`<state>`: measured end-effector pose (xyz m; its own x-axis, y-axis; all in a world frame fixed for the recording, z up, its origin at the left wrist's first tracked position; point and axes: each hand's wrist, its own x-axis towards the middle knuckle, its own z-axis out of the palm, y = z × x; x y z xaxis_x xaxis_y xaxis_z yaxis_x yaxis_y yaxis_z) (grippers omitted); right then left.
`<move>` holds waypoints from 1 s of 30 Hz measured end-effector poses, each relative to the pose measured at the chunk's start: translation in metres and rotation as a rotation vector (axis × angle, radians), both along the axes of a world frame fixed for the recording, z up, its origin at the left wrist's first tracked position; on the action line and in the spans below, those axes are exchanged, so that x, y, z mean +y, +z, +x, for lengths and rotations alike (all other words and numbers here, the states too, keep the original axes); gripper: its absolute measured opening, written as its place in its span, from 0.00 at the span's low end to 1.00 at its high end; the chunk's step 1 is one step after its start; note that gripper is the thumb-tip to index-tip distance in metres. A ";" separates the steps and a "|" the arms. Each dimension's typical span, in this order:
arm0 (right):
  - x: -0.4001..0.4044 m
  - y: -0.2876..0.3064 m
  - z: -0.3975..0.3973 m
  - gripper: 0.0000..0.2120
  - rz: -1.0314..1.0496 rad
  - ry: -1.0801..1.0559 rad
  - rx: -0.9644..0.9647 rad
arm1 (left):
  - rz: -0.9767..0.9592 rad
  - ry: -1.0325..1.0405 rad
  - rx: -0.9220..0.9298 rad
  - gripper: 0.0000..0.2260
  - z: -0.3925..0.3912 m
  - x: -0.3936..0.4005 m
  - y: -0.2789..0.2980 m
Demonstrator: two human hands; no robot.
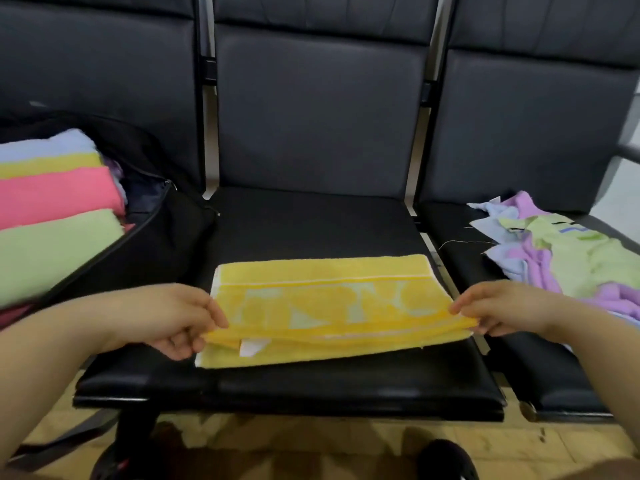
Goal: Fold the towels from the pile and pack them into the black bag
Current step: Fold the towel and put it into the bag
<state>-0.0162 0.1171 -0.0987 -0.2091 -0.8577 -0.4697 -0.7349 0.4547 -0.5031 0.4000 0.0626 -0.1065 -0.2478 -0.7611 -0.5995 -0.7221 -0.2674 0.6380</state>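
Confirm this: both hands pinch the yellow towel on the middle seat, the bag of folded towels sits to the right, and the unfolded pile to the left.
Sides are swapped. In the head view the bag sits on the left, the pile on the right. Both the left hand and right hand do pinch the yellow towel on the middle seat.

Looks like a waiting area to me, maybe a station or clinic lobby: a row of linked black padded seats [311,237] joined by metal frame bars [427,81], over a yellowish tiled floor [346,441].
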 end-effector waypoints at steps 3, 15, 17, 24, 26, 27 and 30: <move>0.004 0.005 0.006 0.06 -0.218 0.024 0.093 | -0.127 -0.058 -0.196 0.10 -0.002 0.009 -0.007; -0.038 -0.021 0.118 0.28 -0.169 0.345 0.164 | -0.584 -0.290 -0.403 0.25 -0.099 -0.001 -0.029; -0.049 -0.032 0.132 0.33 -0.117 0.398 0.235 | -0.518 -0.306 -0.506 0.27 -0.106 -0.013 -0.036; -0.093 -0.068 0.102 0.41 -0.016 0.234 0.424 | -0.475 -0.293 -0.579 0.36 -0.090 -0.062 -0.066; -0.101 -0.073 0.085 0.42 -0.054 0.189 0.463 | -0.524 -0.265 -0.599 0.37 -0.085 -0.069 -0.069; -0.103 -0.074 0.078 0.42 -0.071 0.173 0.479 | -0.539 -0.254 -0.608 0.37 -0.081 -0.072 -0.071; -0.104 -0.076 0.068 0.41 -0.111 0.138 0.505 | -0.531 -0.208 -0.596 0.37 -0.068 -0.074 -0.073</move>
